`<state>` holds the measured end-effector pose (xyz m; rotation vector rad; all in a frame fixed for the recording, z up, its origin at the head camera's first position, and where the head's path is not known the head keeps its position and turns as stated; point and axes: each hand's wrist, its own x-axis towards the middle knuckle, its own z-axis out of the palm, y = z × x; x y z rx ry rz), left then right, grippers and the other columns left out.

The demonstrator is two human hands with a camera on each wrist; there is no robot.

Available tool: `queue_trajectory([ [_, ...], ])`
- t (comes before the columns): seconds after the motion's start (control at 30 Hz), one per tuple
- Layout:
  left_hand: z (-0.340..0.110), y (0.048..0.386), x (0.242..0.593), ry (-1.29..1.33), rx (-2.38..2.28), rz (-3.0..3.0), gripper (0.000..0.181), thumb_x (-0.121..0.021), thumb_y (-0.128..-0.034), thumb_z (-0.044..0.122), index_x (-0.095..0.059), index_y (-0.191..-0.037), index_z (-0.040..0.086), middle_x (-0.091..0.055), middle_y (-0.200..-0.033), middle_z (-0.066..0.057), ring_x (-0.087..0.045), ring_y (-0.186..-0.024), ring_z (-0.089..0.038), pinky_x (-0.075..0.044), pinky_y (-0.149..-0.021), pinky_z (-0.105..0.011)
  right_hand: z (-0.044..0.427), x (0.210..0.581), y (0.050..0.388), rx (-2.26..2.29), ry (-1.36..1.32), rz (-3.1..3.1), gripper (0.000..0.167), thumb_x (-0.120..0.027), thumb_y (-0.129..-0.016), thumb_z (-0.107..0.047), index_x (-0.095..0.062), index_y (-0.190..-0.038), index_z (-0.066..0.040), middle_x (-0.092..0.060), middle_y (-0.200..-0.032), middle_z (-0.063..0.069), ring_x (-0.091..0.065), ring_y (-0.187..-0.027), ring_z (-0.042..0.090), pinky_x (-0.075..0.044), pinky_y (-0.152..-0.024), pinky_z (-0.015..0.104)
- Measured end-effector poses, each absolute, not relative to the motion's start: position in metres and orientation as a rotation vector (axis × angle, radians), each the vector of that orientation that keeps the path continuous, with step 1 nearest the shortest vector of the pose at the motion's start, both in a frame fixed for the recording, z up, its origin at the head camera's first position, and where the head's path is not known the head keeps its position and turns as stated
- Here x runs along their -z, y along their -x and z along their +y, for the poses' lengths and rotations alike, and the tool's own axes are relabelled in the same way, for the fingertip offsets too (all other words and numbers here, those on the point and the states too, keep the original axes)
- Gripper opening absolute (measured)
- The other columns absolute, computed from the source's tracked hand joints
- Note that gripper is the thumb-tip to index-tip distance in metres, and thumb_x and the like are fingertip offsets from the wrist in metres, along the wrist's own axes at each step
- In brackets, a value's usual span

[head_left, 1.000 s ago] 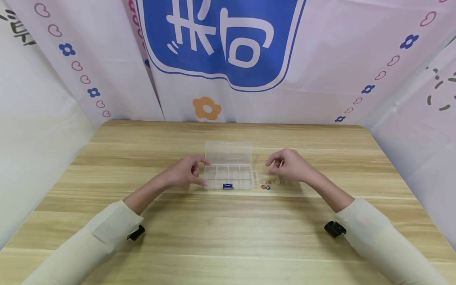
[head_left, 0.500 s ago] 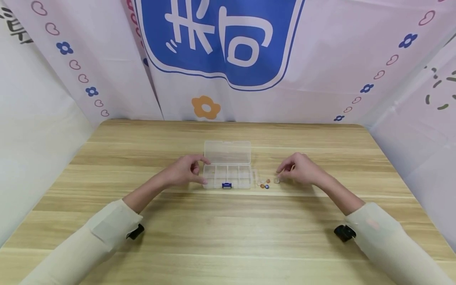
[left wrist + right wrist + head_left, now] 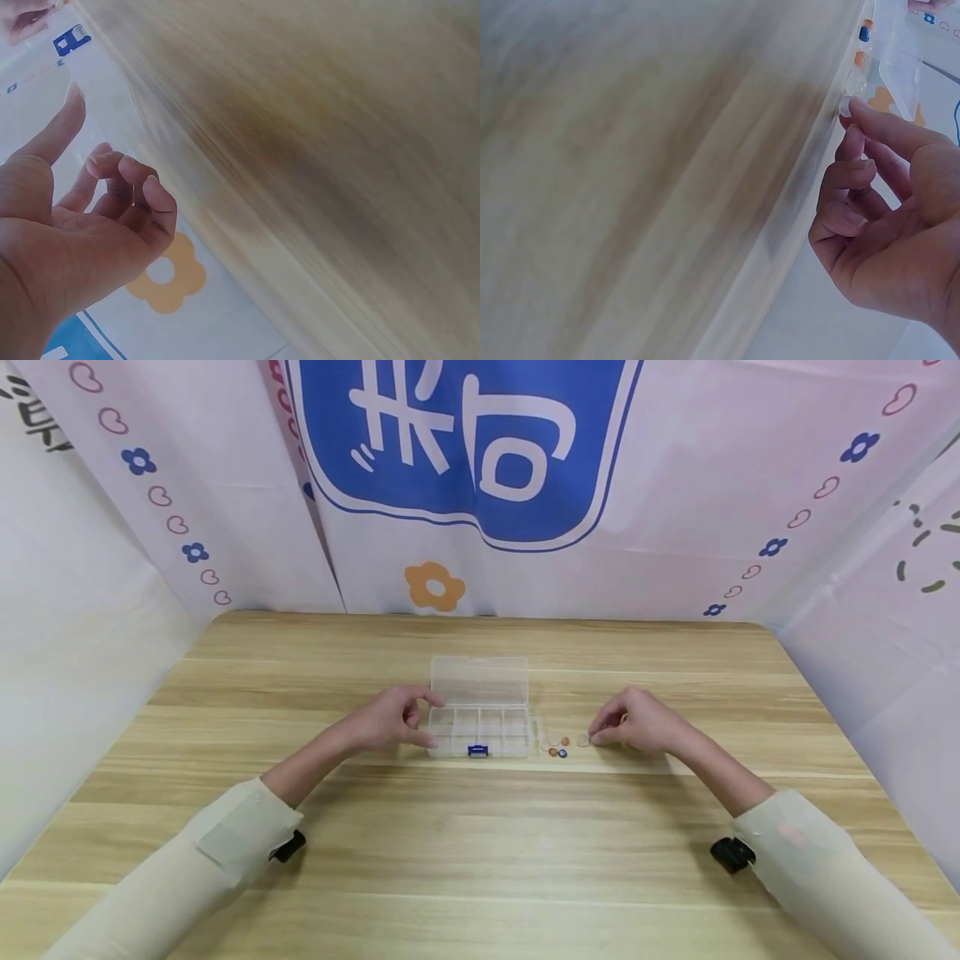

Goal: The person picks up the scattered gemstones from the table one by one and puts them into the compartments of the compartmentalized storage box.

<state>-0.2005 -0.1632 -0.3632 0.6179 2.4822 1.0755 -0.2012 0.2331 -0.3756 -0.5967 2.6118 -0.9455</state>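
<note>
A clear divided plastic box (image 3: 467, 732) stands with its lid (image 3: 480, 682) raised at the back and a blue latch (image 3: 477, 750) in front. My left hand (image 3: 384, 720) holds its left end, index finger at the rear corner and thumb at the front corner; the other fingers curl in. To the right of the box, my right hand (image 3: 637, 720) pinches a small clear bead (image 3: 846, 106) between thumb and index finger, low at the tabletop. Just left of those fingertips lies another clear bead (image 3: 582, 741). Fingers partly hide the pinched bead.
Several small beads lie between box and right hand, among them an orange bead (image 3: 566, 741) and a blue bead (image 3: 562, 753). A clear strip (image 3: 536, 732) adjoins the box's right side. The wooden table (image 3: 480, 852) ends at a printed cloth backdrop (image 3: 562, 581).
My right hand has moved right and down, away from the box, and its thumb and index finger have closed on the rightmost clear bead. My left hand keeps its place.
</note>
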Motion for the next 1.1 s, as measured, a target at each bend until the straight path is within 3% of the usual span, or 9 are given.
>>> queue_trajectory([
  [0.53, -0.164, 0.204, 0.363, -0.590, -1.094, 2.431, 0.054, -0.082, -0.0871, 0.004, -0.057, -0.134, -0.006, -0.041, -0.065, 0.002, -0.037, -0.059, -0.012, -0.035, -0.056, -0.023, 0.227, 0.371, 0.203, 0.913, 0.579, 2.624, 0.006, -0.080, -0.091, -0.009, -0.080, -0.089, -0.004, -0.073, -0.083, 0.000, -0.058, -0.077, 0.016, -0.047, -0.067, 0.027],
  [1.1, -0.164, 0.203, 0.364, -0.608, -1.064, 2.435, 0.054, -0.082, -0.0880, 0.005, -0.056, -0.134, -0.006, -0.039, -0.062, 0.003, -0.037, -0.057, -0.012, -0.035, -0.054, -0.023, 0.216, 0.369, 0.206, 1.041, 0.555, 2.673, 0.005, -0.078, -0.093, -0.009, -0.080, -0.093, -0.004, -0.073, -0.084, 0.003, -0.057, -0.074, 0.018, -0.046, -0.062, 0.026],
])
